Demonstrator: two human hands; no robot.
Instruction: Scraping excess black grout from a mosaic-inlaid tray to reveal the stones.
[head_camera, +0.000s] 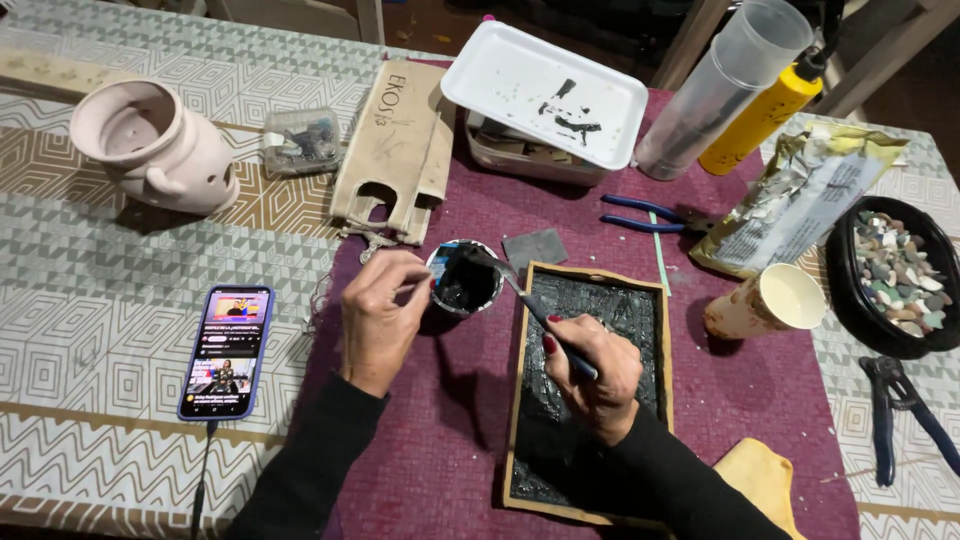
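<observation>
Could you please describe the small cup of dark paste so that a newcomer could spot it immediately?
On the maroon mat, look left of the black-coated wooden tray. The small cup sits there, steadied by the left hand; unlike the paper cup, it holds black paste.

Home craft table: patterned tablecloth (120, 300), maroon mat (440, 420), pliers (650, 215) and nippers (900, 410), bowl of mosaic stones (895, 275) at right edge, phone (227, 350) near left edge.

Hands mixing black paste beside a wooden tray

The left hand (380, 315) steadies a small cup (463, 281) of black paste; the right hand (592, 372) dips a spatula (520, 287) into it, above the black-coated tray (590, 385).
</observation>
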